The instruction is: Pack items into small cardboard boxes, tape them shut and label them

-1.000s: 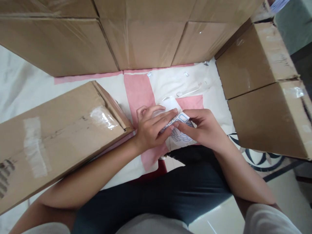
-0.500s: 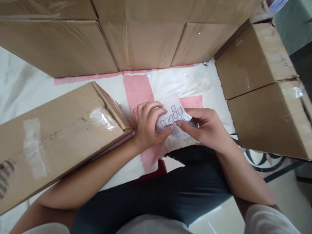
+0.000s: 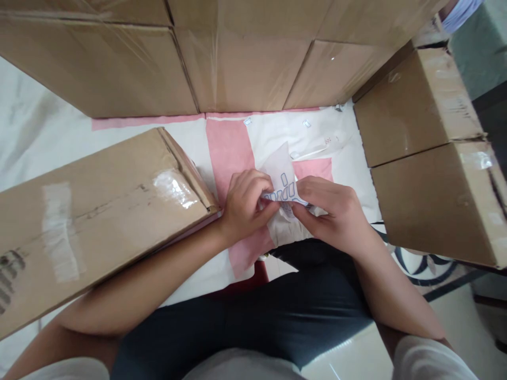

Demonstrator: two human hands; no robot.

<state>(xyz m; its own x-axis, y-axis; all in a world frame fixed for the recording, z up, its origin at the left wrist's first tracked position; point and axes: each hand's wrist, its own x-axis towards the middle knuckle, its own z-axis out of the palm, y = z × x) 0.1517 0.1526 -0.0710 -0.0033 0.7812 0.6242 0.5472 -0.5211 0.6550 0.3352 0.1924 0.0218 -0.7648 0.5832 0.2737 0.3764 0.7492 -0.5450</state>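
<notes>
We've got one thin white sheet [image 3: 282, 178], printed with small, roughly rectangular blue-outlined shapes. It's bent: blank upper part tapers to a pointed corner aimed away from us, printed part curls across the near side. Pinched at both sides, between left hand [image 3: 247, 203] and right hand [image 3: 330, 208]. Side edges hidden.

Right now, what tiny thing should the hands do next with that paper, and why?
Perhaps the left hand and right hand should gently press the paper along its bend, because both pinch it there and its top corner sticks up past them.
</notes>
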